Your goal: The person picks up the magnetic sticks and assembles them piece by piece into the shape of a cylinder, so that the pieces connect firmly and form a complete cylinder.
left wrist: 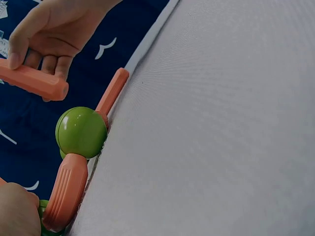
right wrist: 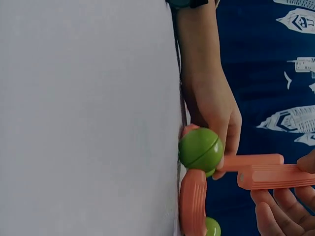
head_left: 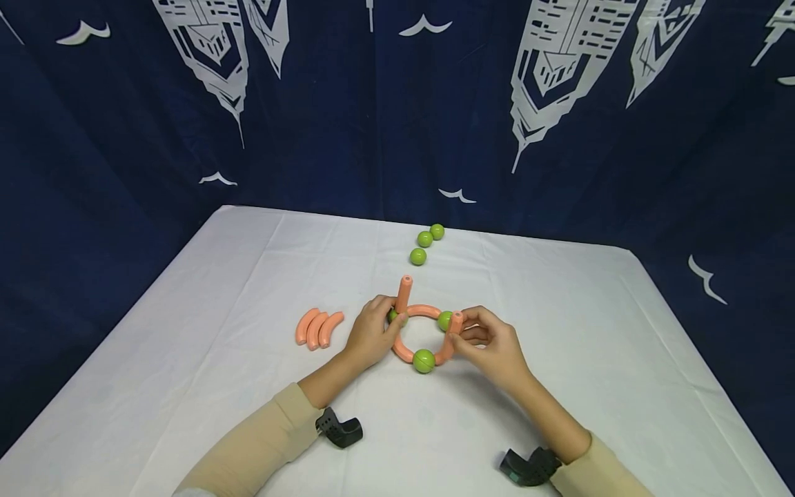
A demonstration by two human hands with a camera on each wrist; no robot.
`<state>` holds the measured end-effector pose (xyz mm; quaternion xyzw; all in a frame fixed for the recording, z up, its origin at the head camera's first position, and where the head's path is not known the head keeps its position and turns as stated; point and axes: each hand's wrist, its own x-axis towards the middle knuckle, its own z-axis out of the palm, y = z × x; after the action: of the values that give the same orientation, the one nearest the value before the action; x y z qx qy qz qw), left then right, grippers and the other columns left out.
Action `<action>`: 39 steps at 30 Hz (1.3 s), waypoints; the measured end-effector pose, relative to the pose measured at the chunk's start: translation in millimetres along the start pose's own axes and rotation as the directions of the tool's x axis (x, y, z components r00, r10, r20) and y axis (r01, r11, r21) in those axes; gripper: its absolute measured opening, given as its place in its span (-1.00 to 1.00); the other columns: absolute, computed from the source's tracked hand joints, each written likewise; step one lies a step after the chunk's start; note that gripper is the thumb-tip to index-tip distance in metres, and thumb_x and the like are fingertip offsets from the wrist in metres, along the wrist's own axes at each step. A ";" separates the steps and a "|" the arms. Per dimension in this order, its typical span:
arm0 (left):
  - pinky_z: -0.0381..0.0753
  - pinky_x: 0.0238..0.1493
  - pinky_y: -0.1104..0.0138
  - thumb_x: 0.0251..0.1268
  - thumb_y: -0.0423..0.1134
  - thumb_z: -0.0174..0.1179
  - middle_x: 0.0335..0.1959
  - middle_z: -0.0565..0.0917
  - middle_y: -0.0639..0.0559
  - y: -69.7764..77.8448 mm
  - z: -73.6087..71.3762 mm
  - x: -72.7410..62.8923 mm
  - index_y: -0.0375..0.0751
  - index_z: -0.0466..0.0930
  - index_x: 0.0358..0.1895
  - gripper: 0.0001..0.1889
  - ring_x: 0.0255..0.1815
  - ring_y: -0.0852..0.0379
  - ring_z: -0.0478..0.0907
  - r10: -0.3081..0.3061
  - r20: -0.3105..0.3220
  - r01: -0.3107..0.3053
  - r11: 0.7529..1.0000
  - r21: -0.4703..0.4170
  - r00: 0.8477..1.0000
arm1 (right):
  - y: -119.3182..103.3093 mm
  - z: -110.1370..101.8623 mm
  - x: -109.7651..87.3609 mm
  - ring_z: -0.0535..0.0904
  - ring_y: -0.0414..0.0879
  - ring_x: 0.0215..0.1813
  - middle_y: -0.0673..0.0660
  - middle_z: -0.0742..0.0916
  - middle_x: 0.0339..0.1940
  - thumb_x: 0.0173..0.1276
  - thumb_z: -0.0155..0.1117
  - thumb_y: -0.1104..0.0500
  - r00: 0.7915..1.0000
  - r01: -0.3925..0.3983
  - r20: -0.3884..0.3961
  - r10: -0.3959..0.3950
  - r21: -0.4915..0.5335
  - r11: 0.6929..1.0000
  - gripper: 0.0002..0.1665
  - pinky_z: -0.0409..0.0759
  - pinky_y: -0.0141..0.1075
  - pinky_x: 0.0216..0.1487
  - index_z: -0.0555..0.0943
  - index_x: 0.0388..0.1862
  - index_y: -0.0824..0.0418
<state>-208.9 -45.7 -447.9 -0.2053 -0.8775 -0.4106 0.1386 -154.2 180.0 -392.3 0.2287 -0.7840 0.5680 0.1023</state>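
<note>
Curved orange connecting pieces (head_left: 424, 311) and green balls form a ring on the table. Its front ball (head_left: 424, 361) faces the person, and another ball (head_left: 444, 320) sits at the right. My left hand (head_left: 371, 330) grips the ring's left green ball (head_left: 393, 315), which its fingers partly cover. From that ball an orange rod (head_left: 404, 293) stands upright. With thumb and fingers, my right hand (head_left: 493, 345) pinches a second orange rod (right wrist: 275, 177). In the right wrist view this rod is held off the table, its free end apart from the front ball (right wrist: 201, 148).
Three curved orange pieces (head_left: 319, 328) lie side by side left of the ring. Beyond it, three loose green balls (head_left: 418, 257) rest near the far edge of the white-covered table (head_left: 559, 304). A dark blue curtain (head_left: 348, 103) hangs behind.
</note>
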 end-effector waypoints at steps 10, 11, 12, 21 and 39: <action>0.48 0.03 0.06 0.41 -0.21 0.16 -0.08 0.59 -0.13 -0.3 -0.2 0.6 -0.33 0.56 0.03 -0.72 -0.04 -0.07 0.50 0.003 0.001 -0.003 1.000 -0.001 1.000 | -1.9 16.2 5.4 0.66 -0.20 -0.28 0.20 0.69 -0.27 0.13 0.34 0.52 0.997 0.064 0.035 -0.065 0.013 0.998 -0.67 0.65 -0.32 -0.24 0.58 -0.11 0.37; 0.48 0.03 0.06 0.41 -0.21 0.16 -0.07 0.59 -0.13 -0.3 -0.1 0.7 -0.33 0.56 0.04 -0.72 -0.03 -0.07 0.50 0.003 0.001 -0.003 1.000 -0.001 1.000 | -1.8 17.3 5.4 0.66 -0.19 -0.28 0.19 0.68 -0.28 0.14 0.35 0.52 0.997 0.065 0.036 -0.065 0.003 0.998 -0.68 0.65 -0.32 -0.24 0.58 -0.11 0.37; 0.48 0.04 0.06 0.41 -0.22 0.16 -0.07 0.59 -0.13 -0.2 -0.1 0.8 -0.34 0.56 0.04 -0.72 -0.03 -0.07 0.51 0.004 0.001 -0.004 1.000 -0.001 1.000 | -1.9 18.5 5.4 0.65 -0.18 -0.28 0.19 0.68 -0.28 0.13 0.36 0.52 0.997 0.068 0.035 -0.068 -0.004 0.998 -0.67 0.65 -0.32 -0.25 0.58 -0.11 0.37; 0.48 0.03 0.06 0.41 -0.22 0.16 -0.08 0.59 -0.13 -0.6 0.2 0.6 -0.34 0.56 0.03 -0.73 -0.04 -0.07 0.51 0.010 -0.005 -0.010 1.000 0.000 1.000 | -22.8 25.9 5.4 0.64 -0.14 -0.34 0.25 0.67 -0.34 0.08 0.33 0.58 0.993 0.115 0.040 -0.113 -0.053 0.992 -0.69 0.64 -0.29 -0.35 0.55 -0.16 0.46; 0.49 0.02 0.07 0.40 -0.23 0.17 -0.09 0.60 -0.13 -1.2 0.7 0.3 -0.34 0.56 0.02 -0.73 -0.05 -0.07 0.51 0.022 -0.009 -0.022 1.000 0.007 1.000 | -28.6 27.8 3.2 0.65 -0.13 -0.35 0.25 0.68 -0.35 0.07 0.33 0.59 0.991 0.126 0.040 -0.124 -0.055 0.991 -0.67 0.65 -0.25 -0.38 0.55 -0.16 0.46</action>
<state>-209.8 -45.8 -448.9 -0.2129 -0.8760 -0.4068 0.1477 -140.7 146.0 -376.0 0.2846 -0.7856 0.5337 0.1301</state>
